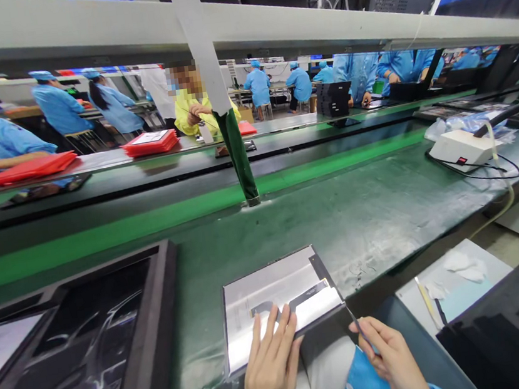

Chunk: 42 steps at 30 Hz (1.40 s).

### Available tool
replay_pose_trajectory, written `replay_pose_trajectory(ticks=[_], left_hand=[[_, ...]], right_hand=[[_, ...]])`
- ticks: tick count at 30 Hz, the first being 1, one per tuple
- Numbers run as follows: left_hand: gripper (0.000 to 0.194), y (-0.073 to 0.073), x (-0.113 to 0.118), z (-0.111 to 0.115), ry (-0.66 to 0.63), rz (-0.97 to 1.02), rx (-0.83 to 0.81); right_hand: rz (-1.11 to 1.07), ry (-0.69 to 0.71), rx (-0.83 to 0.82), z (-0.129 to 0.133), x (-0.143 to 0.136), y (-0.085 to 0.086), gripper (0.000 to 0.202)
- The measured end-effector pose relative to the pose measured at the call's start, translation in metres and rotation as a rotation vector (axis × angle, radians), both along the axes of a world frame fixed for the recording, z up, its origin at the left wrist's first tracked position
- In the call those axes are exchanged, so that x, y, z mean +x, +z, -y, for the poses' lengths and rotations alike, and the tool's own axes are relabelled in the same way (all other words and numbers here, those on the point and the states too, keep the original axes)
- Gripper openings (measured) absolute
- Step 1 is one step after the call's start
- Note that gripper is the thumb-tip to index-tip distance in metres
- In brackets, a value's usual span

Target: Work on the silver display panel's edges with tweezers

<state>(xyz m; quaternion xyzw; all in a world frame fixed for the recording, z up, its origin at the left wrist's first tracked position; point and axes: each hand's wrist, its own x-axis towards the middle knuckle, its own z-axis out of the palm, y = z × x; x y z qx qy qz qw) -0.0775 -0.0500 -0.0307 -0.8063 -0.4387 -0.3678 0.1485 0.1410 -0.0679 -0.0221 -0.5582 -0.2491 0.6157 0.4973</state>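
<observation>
A flat silver display panel (275, 287) with a thin dark frame lies on the green worktop, its lower edge at the table's front edge. My left hand (274, 360) rests on the lower part of the panel, fingers stretched out over its surface and a dark strip. To the right, my right hand (390, 355) pinches a thin dark pointed tool (358, 327). The tool's tip is at the lower right corner of the panel; whether it touches is too small to tell.
A black foam tray (171, 319) with glossy panels stands at the left. A green post (239, 159) rises behind the panel. A white device (464, 149) with cables is at the right. People in blue work beyond the conveyor.
</observation>
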Motion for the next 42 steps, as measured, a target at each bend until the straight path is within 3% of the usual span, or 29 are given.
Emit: replay_pose_trajectory(ticks=[13, 21, 32, 42], left_hand=[[0.048, 0.004, 0.003, -0.001, 0.020, 0.012, 0.026], [0.041, -0.001, -0.002, 0.000, 0.020, -0.061, 0.000], [0.035, 0.006, 0.002, 0.000, 0.027, -0.019, 0.015], [0.034, 0.004, 0.003, 0.000, 0.034, -0.012, 0.024]], right_hand=[[-0.044, -0.027, -0.023, 0.002, 0.006, 0.002, 0.055], [-0.036, -0.054, -0.028, 0.002, 0.010, 0.004, 0.057], [-0.030, -0.066, -0.026, 0.000, 0.020, 0.004, 0.060], [-0.021, -0.096, -0.009, 0.001, 0.025, 0.016, 0.058]])
